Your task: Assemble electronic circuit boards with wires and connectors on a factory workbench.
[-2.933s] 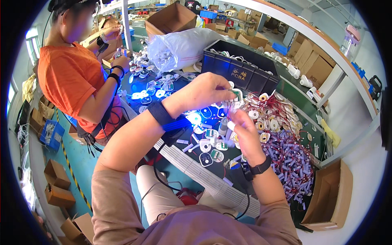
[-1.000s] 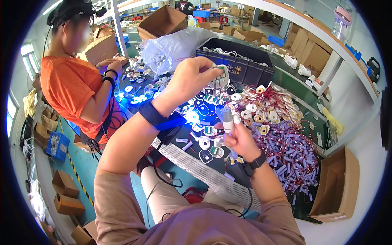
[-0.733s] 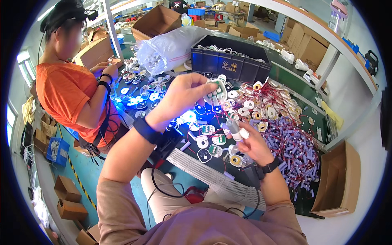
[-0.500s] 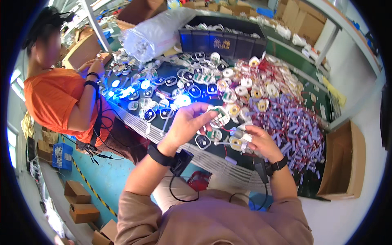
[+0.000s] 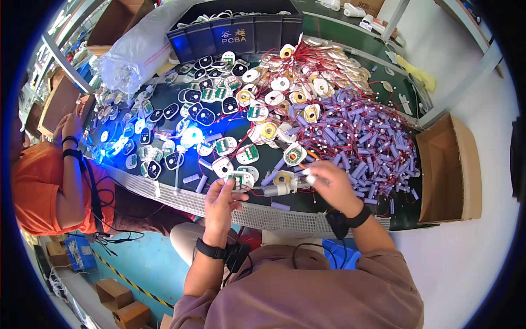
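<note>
My left hand [image 5: 220, 205] pinches a white plastic housing with a green circuit board [image 5: 238, 180] between thumb and fingers, above the table's near edge. My right hand [image 5: 337, 188] is bent over the table to its right, fingers drawn together. White shows at its fingertips, but whether it is a small part or finger covers I cannot make out. Between the hands lie a grey cylinder with a pale end [image 5: 276, 189] and a white disc with a yellow coil [image 5: 283, 178]. Just beyond the right fingers is a round white-and-green part [image 5: 295, 156] beside an orange stick-like thing.
Purple battery cells [image 5: 364, 148] with red wires are heaped at right, beside an open cardboard box [image 5: 446, 170]. White coil discs [image 5: 280, 84] and board housings [image 5: 205, 116] spread across the table. A black bin [image 5: 235, 37] stands behind. A co-worker in orange [image 5: 41, 186] sits left, near bright blue lights.
My view has shifted, so the table sits further left. Both hands have drawn apart; the left still holds a board housing, and the right no longer touches the purple-grey cylinder.
</note>
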Motion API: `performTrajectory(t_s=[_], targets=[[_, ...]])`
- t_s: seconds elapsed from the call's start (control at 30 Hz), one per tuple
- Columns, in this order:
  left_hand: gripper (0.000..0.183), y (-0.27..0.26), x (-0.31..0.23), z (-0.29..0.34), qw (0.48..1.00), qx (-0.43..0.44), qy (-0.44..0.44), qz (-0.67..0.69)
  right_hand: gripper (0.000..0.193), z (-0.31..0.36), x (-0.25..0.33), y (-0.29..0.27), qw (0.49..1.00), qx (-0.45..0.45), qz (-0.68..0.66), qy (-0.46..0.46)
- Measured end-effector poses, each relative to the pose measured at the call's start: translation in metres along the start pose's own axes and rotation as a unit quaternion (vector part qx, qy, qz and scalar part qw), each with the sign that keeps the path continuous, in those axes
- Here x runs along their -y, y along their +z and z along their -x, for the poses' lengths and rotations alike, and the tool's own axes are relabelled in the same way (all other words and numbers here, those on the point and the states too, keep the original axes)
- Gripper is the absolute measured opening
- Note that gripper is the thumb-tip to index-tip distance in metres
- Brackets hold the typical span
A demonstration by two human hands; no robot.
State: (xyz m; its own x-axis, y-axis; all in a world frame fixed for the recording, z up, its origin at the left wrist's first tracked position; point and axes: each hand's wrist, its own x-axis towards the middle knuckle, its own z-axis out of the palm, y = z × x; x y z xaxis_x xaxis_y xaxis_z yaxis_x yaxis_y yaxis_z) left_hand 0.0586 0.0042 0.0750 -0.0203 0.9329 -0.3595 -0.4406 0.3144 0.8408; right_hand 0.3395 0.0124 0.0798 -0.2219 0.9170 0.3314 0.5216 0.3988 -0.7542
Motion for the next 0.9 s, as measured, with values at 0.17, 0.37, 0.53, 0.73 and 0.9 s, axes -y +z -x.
performTrajectory(t_s=[0.17,0.37,0.53,0.73,0.9], targets=[[0.015,0.0,0.017,-0.008,0.998,-0.014,-0.025,0.051,0.02,-0.026,-0.01,-0.023,0.976,-0.115,0.186,-0.009],[0.015,0.0,0.006,-0.007,0.998,0.014,-0.003,0.06,0.025,-0.047,-0.028,-0.025,0.977,-0.002,0.211,-0.026],[0.016,-0.008,0.009,-0.009,0.997,-0.004,-0.005,0.079,0.019,-0.082,-0.006,-0.023,0.995,0.046,0.071,0.055],[0.018,-0.011,0.001,-0.003,0.997,-0.001,0.021,0.078,0.015,-0.127,-0.009,-0.014,0.981,0.023,0.191,0.024],[0.02,-0.005,-0.011,0.002,0.994,0.015,0.063,0.089,0.017,-0.171,-0.031,-0.003,0.964,0.068,0.25,0.062]])
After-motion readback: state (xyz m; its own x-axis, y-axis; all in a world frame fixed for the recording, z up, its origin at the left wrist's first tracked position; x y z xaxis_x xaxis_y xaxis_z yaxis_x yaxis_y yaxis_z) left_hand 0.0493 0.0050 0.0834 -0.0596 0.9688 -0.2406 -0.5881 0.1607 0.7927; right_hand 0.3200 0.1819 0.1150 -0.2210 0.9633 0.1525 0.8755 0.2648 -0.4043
